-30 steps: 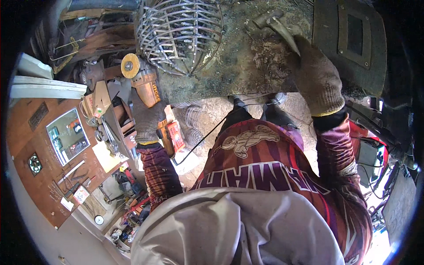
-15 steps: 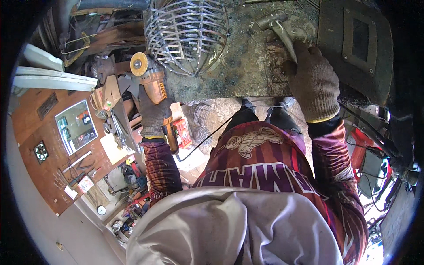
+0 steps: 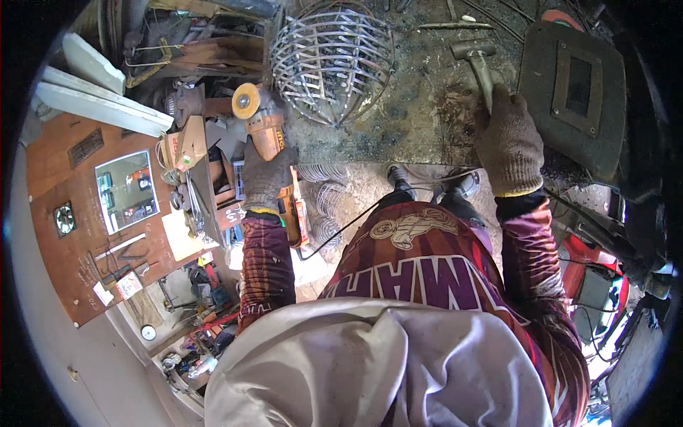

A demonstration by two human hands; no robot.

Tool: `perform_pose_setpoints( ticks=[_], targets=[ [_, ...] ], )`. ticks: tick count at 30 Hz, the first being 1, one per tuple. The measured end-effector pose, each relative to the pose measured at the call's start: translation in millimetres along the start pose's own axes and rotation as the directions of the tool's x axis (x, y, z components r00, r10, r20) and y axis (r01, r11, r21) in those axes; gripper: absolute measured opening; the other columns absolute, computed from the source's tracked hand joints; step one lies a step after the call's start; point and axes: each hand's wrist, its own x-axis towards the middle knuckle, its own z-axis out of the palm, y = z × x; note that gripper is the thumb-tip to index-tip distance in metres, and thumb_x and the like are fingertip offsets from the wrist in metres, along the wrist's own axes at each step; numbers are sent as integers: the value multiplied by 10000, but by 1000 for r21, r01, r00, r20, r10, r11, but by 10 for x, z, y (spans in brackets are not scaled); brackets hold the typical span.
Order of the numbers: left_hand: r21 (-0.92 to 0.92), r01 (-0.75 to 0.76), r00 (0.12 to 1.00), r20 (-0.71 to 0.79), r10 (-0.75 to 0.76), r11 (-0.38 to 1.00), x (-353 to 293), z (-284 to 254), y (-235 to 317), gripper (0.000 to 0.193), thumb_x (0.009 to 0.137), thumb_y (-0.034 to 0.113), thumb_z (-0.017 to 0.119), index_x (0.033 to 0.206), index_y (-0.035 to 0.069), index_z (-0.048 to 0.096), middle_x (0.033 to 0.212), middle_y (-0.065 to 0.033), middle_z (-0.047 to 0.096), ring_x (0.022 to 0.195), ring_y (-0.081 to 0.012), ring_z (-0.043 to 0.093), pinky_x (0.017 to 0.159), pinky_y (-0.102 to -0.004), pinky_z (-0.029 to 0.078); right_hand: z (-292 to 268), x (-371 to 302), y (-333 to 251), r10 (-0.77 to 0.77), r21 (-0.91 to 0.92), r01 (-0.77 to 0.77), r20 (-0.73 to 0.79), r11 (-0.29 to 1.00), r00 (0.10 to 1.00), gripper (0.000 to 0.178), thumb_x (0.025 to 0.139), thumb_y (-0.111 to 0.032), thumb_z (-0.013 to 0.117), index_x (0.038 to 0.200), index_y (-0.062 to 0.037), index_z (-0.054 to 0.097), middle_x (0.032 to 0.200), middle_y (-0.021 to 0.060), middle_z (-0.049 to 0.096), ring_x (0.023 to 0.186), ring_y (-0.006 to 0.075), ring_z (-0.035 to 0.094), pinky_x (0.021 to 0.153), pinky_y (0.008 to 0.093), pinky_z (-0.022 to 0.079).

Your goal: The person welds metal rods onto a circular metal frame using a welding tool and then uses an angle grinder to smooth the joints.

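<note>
My left hand (image 3: 263,178), in a brown knit glove, is closed round the body of an orange angle grinder (image 3: 267,134). Its yellowish disc points away from me, beside the left edge of the workbench. In the same kind of glove, my right hand (image 3: 509,146) grips the handle of a hammer (image 3: 482,71), whose metal head lies over the bench top at the far right. Between the two tools, toward the far side, a rounded cage of bent metal strips (image 3: 331,64) rests on the bench. Neither tool touches the cage.
The dark, stained workbench (image 3: 409,132) spans the far side. A welding mask (image 3: 576,99) lies at its right end. A power cord (image 3: 348,222) runs from the grinder toward my body. Wire coils (image 3: 327,199) sit on the floor below. At left stands a brown board (image 3: 60,171) with tools.
The view has shifted, so the bench and cage appear farther right and more of the welding mask shows. Both hands keep hold of the grinder and the hammer.
</note>
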Motion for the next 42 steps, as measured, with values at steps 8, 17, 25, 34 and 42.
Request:
perform_pose_setpoints(
  ticks=[8,17,25,34,42],
  targets=[
    [-437,-55,998,-30,46,898,-418,-93,-43,629,779,69,806,1324,29,495,1028,-90,670,806,-183,685,688,-328,572,-95,63,29,63,-46,-62,22,997,998,477,974,-284,632,1370,-60,492,1197,268,610,1047,458,672,832,529,577],
    [-366,-435,879,26,477,822,-639,-245,944,665,780,82,803,1370,44,498,946,-70,665,662,-122,625,558,-279,521,-214,2,-84,113,-84,-109,53,991,992,567,937,-289,685,1410,-67,465,1217,282,602,1064,454,680,849,521,583],
    [-422,-322,856,253,451,847,-377,318,2006,513,711,214,859,1125,30,618,908,-77,670,773,-208,659,735,-377,546,-369,-404,-79,-221,-50,216,-304,975,927,655,846,-347,781,1390,-80,529,1213,180,628,1075,384,653,844,478,569],
    [-236,-314,886,276,373,920,-66,975,2286,697,674,366,885,1219,12,633,1079,-184,728,949,-324,727,843,-444,565,-259,-802,-338,-321,554,201,128,808,938,768,914,-499,701,1485,-59,437,1142,248,679,1037,427,685,866,513,544],
    [-237,-342,857,319,405,909,-252,995,2253,826,672,403,884,1274,-33,524,1167,-273,682,1070,-420,693,937,-486,541,125,-883,-345,-371,522,130,390,843,843,988,913,-514,707,1571,9,188,951,267,725,914,433,721,790,497,561]
  ],
)
